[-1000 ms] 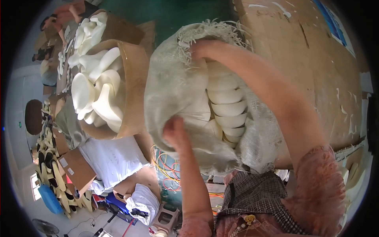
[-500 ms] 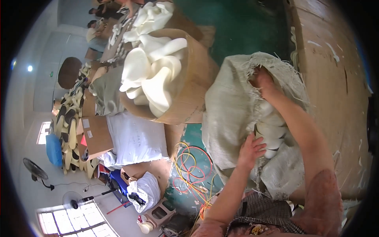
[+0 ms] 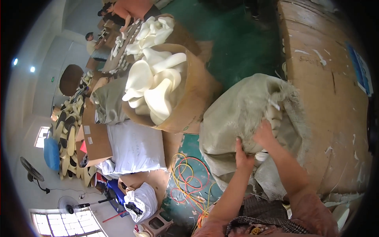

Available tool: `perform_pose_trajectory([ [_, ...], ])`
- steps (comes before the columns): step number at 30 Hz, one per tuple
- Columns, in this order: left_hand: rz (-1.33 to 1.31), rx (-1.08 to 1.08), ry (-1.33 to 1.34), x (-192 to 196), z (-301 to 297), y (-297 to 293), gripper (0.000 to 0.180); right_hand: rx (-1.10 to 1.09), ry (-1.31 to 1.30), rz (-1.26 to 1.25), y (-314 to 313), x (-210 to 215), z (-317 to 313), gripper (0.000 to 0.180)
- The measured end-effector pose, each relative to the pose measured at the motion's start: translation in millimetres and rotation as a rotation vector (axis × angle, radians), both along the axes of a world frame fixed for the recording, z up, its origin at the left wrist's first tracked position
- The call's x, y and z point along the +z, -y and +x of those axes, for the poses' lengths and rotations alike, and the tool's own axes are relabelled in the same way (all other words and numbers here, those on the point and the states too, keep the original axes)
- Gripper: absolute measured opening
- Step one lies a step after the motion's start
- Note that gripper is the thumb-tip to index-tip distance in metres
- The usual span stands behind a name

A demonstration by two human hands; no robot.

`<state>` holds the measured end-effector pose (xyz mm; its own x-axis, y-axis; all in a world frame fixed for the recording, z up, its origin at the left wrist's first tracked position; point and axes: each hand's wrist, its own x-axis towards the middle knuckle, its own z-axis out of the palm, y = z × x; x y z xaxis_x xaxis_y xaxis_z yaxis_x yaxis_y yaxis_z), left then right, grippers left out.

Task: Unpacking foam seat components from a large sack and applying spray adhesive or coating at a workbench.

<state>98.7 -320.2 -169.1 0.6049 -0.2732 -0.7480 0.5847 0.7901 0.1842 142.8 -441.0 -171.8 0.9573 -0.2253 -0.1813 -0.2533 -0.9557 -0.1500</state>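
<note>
A grey-green woven sack (image 3: 233,114) with a frayed mouth stands in front of me on the right. In its opening lie several pale, smooth, curved pieces (image 3: 275,114); their exact kind I cannot make out. My right hand (image 3: 265,135) is closed on the frayed edge of the sack, knuckles up. Just left of it and lower, my left hand (image 3: 245,158) grips the sack's edge, its thumb pointing up along the outside of the cloth. The fingers of this hand are partly hidden by the sack.
Left of the sack, a round-sided cardboard box (image 3: 197,91) holds white curved foam pieces (image 3: 158,87). Large cardboard (image 3: 319,118) borders the right. Yellow and red hoses (image 3: 189,177) coil on the green floor. A white bag (image 3: 136,146) lies at left; people (image 3: 134,10) work far off.
My right hand has come out of the sack's mouth, moving down to its near edge. My left hand has closed on the cloth. The sack's mouth has narrowed, and the view has shifted.
</note>
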Motion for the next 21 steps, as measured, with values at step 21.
perform_pose_trajectory([
  [21,-0.124,-0.611,0.248,107,-189,-87,0.057,-0.589,0.623,0.379,-109,169,-254,0.052],
])
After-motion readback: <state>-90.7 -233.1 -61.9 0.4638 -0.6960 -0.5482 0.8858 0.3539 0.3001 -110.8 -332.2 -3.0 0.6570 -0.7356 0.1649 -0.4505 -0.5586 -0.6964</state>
